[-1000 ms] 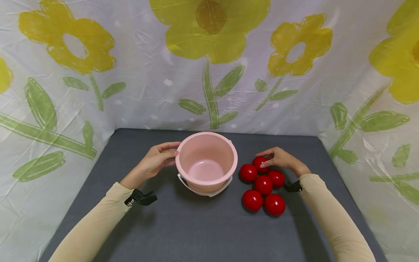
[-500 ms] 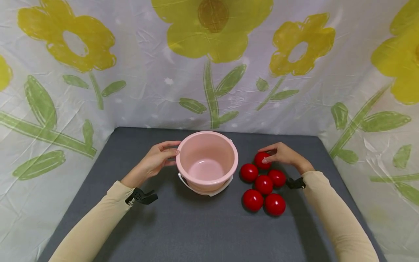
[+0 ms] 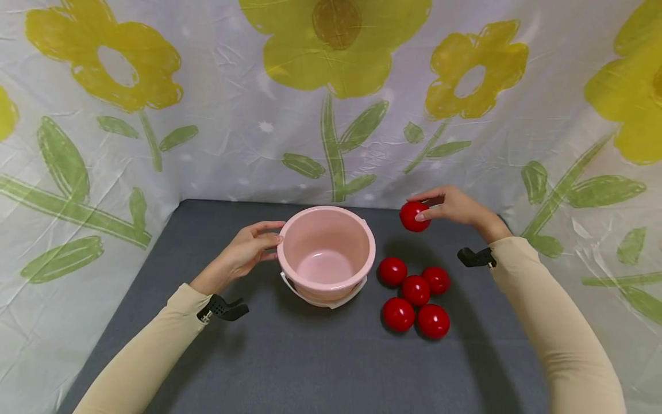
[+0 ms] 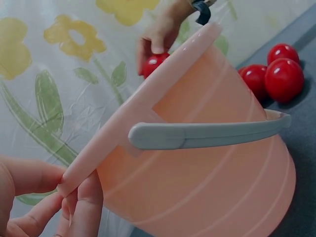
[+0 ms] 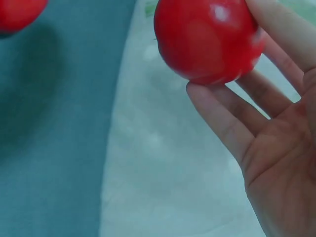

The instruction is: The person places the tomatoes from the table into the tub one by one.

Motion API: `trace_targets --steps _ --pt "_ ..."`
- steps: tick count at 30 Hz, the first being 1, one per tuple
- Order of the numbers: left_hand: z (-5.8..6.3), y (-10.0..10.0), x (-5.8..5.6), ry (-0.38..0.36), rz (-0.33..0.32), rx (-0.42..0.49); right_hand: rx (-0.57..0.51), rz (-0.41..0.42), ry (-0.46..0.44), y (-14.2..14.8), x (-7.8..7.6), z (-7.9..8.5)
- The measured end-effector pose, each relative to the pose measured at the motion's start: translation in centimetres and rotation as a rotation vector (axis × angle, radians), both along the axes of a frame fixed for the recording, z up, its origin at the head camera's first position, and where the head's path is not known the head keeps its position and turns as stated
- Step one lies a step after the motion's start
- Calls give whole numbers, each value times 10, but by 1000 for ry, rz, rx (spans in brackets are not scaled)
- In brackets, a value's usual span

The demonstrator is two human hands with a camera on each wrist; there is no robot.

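I log one red ball off the desk, held in the air to the right of the bucket, beyond the other balls. The right hand grips it between thumb and fingers; my right wrist view confirms this, fingertips on its glossy surface.

I note five red balls in a loose cluster on the desk, just beside the bucket on its right. The pink bucket stands mouth up; its pale handle is folded down round the near side. The left hand pinches the bucket's left rim between thumb and fingers. The hands are well apart.

Behind, I record a pale cloth printed with yellow flowers.
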State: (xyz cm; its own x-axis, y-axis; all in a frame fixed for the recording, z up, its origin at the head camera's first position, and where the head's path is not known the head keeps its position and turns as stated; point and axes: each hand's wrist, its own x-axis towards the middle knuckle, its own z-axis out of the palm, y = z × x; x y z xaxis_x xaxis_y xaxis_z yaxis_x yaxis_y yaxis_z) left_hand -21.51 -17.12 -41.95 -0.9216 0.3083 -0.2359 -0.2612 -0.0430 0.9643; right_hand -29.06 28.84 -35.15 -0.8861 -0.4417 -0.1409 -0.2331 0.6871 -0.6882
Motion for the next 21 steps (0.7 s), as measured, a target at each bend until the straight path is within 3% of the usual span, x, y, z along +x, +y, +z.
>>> trace_targets --steps 5,14,21 --pt "0 0 -1 -5 3 -11 7 7 30 -20 -4 18" --pt "2 -1 0 -3 -16 -7 -5 87 -5 -66 -8 47" --pt "1 -2 1 -1 -19 6 -77 211 -45 -104 -9 54"
